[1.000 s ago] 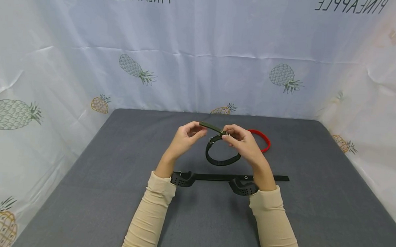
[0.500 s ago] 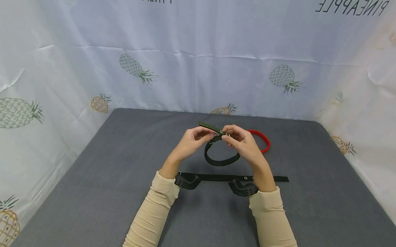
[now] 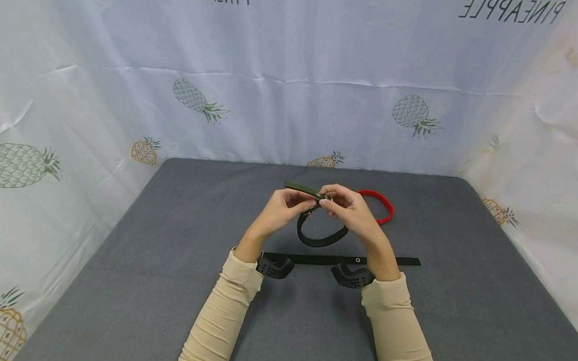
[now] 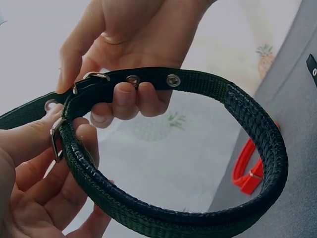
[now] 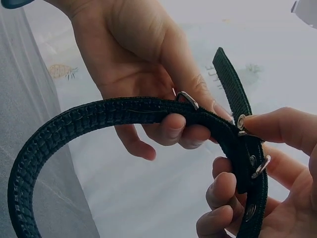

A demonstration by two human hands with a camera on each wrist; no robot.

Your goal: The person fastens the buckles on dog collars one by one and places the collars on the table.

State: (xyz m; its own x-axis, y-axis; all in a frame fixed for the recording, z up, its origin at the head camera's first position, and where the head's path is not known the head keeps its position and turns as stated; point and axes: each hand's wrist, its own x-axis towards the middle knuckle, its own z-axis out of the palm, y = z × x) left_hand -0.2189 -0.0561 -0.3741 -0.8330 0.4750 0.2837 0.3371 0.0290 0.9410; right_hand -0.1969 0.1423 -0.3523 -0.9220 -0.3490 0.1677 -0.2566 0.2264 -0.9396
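Left hand (image 3: 282,209) and right hand (image 3: 349,210): fingers nearly closed, both pinching the green collar (image 3: 321,242) where its ends overlap. Loop (image 5: 59,121) hangs below fingers, free end (image 5: 232,82) pokes above left ones. Red collar (image 3: 375,193) on bench (image 3: 147,282), right of right fingers; black strap (image 3: 315,259) back toward wrists.

red loop (image 3: 375,193): on gray table (image 3: 137,281), right of center | black strap (image 3: 315,259) w/ metal eyelet (image 3: 358,260): flat, crosswise, nearer camera | white curtain (image 3: 293,48): behind + both sides, green/orange pineapple prints (image 3: 189,94), mirrored PINEAPPLE lettering (image 3: 512,10) up top
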